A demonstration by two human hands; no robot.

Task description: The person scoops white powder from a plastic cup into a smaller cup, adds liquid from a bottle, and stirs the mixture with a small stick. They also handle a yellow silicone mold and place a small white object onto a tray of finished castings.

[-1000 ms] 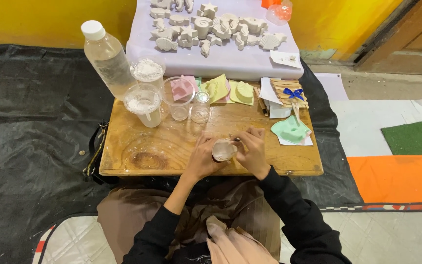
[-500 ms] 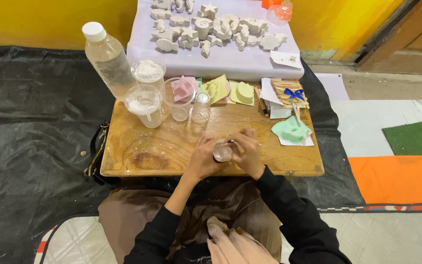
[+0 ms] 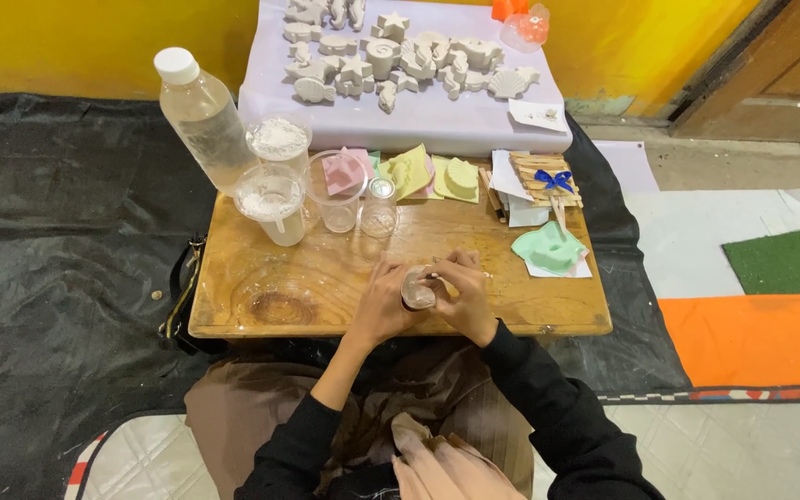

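I see my left hand (image 3: pixel 383 301) clamped around the small cup (image 3: pixel 418 287) just above the counter (image 3: pixel 326 278), right fingers (image 3: pixel 456 274) pinching a stick in it; hard stirring could slop mix out.

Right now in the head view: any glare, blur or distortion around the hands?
Head view: even, soft light and short shadows. Mild sheen on the wooden table, nothing blown out. Left hand and right hand around the small cup look slightly soft; its contents can't be made out. Wide-angle bending at the edges.
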